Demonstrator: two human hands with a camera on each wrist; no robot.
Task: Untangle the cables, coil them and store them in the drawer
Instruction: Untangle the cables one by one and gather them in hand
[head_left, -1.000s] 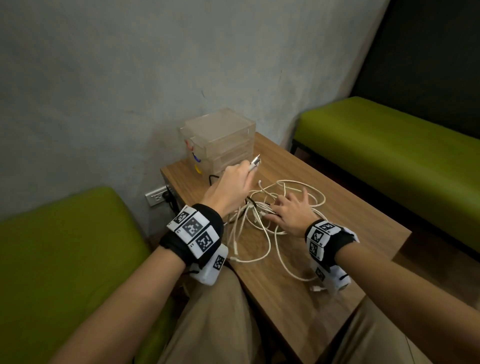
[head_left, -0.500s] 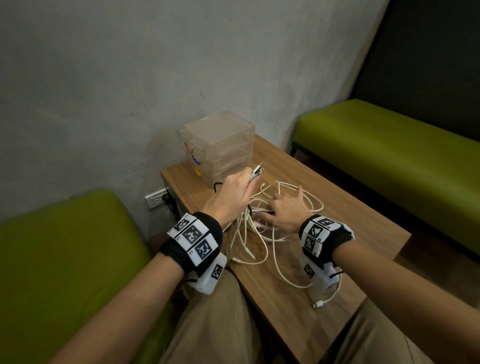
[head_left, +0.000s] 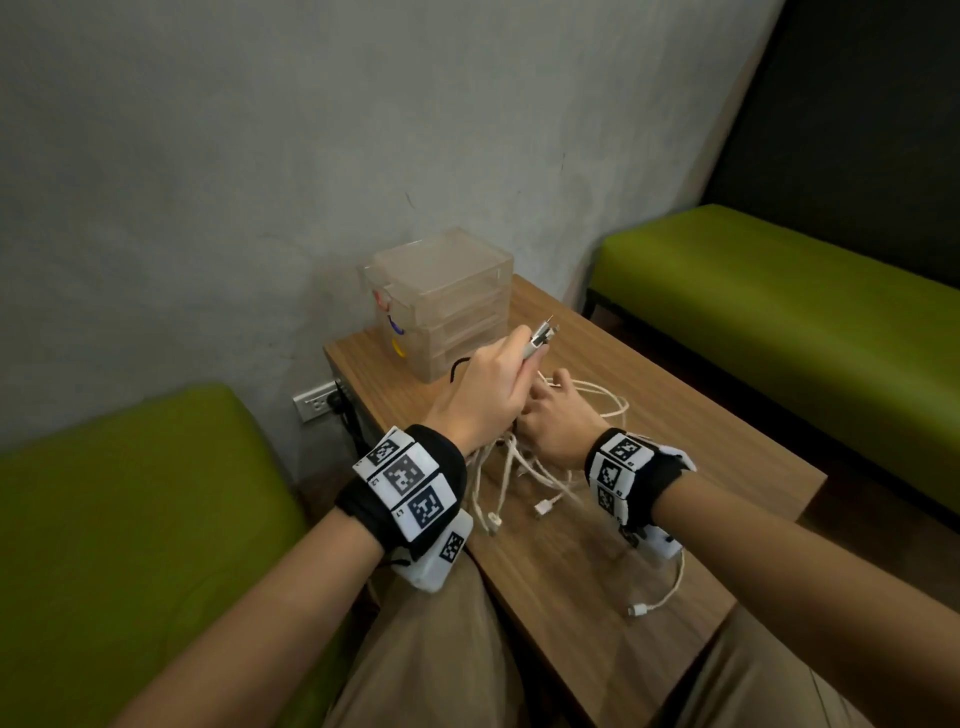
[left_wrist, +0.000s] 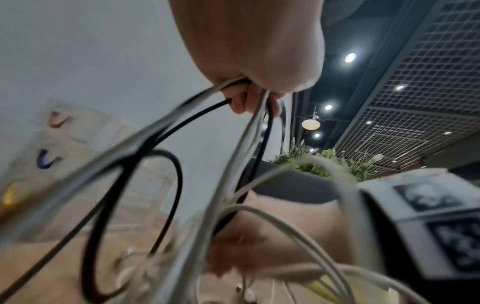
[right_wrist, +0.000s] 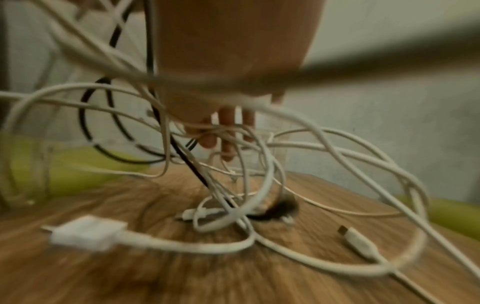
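Observation:
A tangle of white cables (head_left: 524, 473) lies on the wooden table (head_left: 701, 452), with a black cable (left_wrist: 176, 185) running through it. My left hand (head_left: 524, 358) grips a bundle of cable ends, and their plugs (head_left: 544, 335) stick up out of the fist. The left wrist view shows its fingers (left_wrist: 246, 98) curled round white and black strands. Close beside it, my right hand (head_left: 550, 389) reaches into the tangle with fairly straight fingers (right_wrist: 227, 144); thin strands cross them. A translucent drawer unit (head_left: 441, 291) stands closed at the table's back by the wall.
Green benches stand to the left (head_left: 104, 519) and right (head_left: 779, 312) of the table. A wall outlet (head_left: 317, 402) with a plug in it sits behind the table's left corner. Loose plugs lie on the wood: a wide one (right_wrist: 85, 232), a small one (right_wrist: 358, 240).
My left hand has risen and pulled the bundle up and towards me. My right hand has slid left from lying flat on the cables to just beside the left hand. Loose ends trail nearer the front edge.

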